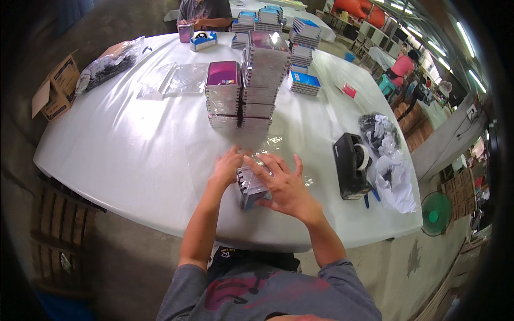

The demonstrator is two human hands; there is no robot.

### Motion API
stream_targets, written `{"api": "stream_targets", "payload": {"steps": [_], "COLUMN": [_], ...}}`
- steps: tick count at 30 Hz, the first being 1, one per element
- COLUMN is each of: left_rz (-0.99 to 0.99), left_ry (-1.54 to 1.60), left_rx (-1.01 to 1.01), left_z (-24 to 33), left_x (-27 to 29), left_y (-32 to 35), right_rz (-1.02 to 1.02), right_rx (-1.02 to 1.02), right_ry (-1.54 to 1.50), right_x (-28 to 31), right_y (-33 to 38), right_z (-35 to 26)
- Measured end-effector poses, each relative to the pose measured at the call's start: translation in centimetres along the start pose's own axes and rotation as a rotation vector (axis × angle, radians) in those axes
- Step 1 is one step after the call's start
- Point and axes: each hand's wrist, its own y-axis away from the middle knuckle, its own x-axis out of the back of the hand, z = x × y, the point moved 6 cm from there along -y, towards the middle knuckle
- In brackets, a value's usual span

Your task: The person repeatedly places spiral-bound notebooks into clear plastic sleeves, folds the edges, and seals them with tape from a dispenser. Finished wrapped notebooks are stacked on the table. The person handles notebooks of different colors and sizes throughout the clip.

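Observation:
In front of me, near the table's front edge, lies a small bundle of spiral notebooks (pixel 248 183) with clear plastic film over its top. Over this bundle is my right hand (pixel 286 187), its fingers spread across the film and its thumb low at the near side. My left hand (pixel 229 166) is at the bundle's far left corner; motion smears its fingers, so its grip cannot be made out. Just beyond stand two columns of wrapped notebook bundles (pixel 262 67), with a purple cover (pixel 223 73) on top of the left column.
A black tape dispenser (pixel 349 168) stands at right, beside crumpled plastic (pixel 396 182). Flat clear bags (pixel 184 78) lie at far left, near an open cardboard box (pixel 61 88). Blue-covered notebooks (pixel 304 82) stand behind the columns. Across the table, another person (pixel 206 13) handles a purple bundle.

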Motion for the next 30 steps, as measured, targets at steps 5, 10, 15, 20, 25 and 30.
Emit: {"api": "stream_targets", "payload": {"steps": [5,10,15,20,25,30], "left_rz": [-0.097,-0.211,-0.357,-0.376,-0.418,-0.42], "left_ry": [-0.089,0.035,0.097,0.096,0.123,0.112], "left_rx": [-0.047,-0.1,-0.275,-0.306,-0.304,-0.315], "left_z": [-0.9,-0.3,1.3,1.4,1.9,1.7], "left_x": [-1.3,-1.7,-1.7,-1.6,-1.2,-1.8], "left_y": [0.2,0.0,1.4,2.4,2.8,2.6], "right_rz": [-0.004,0.169,0.463,0.733,0.842,0.76], "right_rx": [0.036,0.104,0.138,0.303,0.317,0.39], "right_ry": [-0.083,0.035,-0.233,0.062,0.517,0.654], "right_x": [1.3,9.3,14.4,13.6,9.5,4.5], "right_y": [-0.4,-2.1,-7.7,-16.1,-23.4,-25.3], "right_z": [-0.3,-2.1,-3.1,-4.3,-2.2,0.7]}}
